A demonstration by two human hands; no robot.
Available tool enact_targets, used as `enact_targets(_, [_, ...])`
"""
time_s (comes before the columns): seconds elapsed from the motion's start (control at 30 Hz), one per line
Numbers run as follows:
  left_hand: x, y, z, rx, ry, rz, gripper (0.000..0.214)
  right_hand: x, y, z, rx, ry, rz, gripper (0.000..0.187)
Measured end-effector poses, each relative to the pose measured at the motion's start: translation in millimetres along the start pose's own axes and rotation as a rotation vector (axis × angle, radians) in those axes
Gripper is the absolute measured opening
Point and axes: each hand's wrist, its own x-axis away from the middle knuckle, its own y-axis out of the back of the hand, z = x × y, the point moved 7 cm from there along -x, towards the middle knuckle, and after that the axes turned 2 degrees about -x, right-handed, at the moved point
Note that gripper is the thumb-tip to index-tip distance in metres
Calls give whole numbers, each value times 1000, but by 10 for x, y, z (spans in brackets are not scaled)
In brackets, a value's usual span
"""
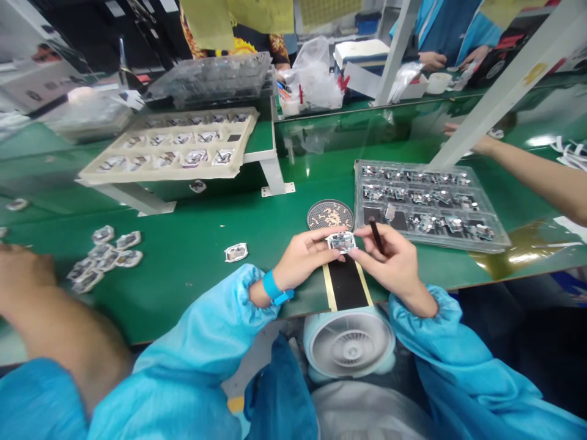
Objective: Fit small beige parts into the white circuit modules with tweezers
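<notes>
Between my two hands is a small white-framed electronic case (341, 242) with circuitry showing inside. My left hand (303, 255), with a blue wrist strap (276, 288), pinches its left side. At its right side are the thumb and fingertips of my right hand (389, 260), which also holds a thin dark tool (376, 236), likely tweezers, pointing up. Just beyond the case lies a round grey mesh dish (320, 211) of tiny tan pieces. A black mat strip (351, 284) with yellow edges is below my hands. One similar case (236, 252) rests to the left.
A clear tray (498, 235) of circuit boards stands at right. A cream tray (160, 174) of parts sits on a raised shelf at left. Several white cases (106, 256) lie near a co-worker's arm (59, 324). Another person's arm (536, 174) reaches in at right. A fan (351, 345) is below the table edge.
</notes>
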Motion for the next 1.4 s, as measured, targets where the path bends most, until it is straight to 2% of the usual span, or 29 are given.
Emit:
enact_targets(0.13, [5,-3,47,-34,29,16,59,28,21,203,208,337,150,24])
enact_targets(0.37, [83,-137,113,-47,111,103,61,161,129,302,529,539,334,24])
enact_targets(0.5, [130,-207,133,-61,127,149,60,209,167,390,581,686,430,23])
enact_targets(0.73, [125,-189,77,-193,64,101,52,130,162,385,621,678,522,22])
enact_targets(0.8, [117,-182,45,-199,17,82,51,123,157,384,637,669,515,23])
enact_targets(0.97, [114,-171,30,-218,-54,47,53,107,209,355,592,617,401,23])
enact_targets(1.13, [122,-177,-16,-405,-111,43,50,101,217,327,549,626,445,24])
enact_targets(1.23, [118,-180,-27,-465,-110,44,48,100,219,363,551,672,473,30])
enact_targets(1.4, [101,-185,46,-367,-65,52,51,101,226,401,578,726,479,27])
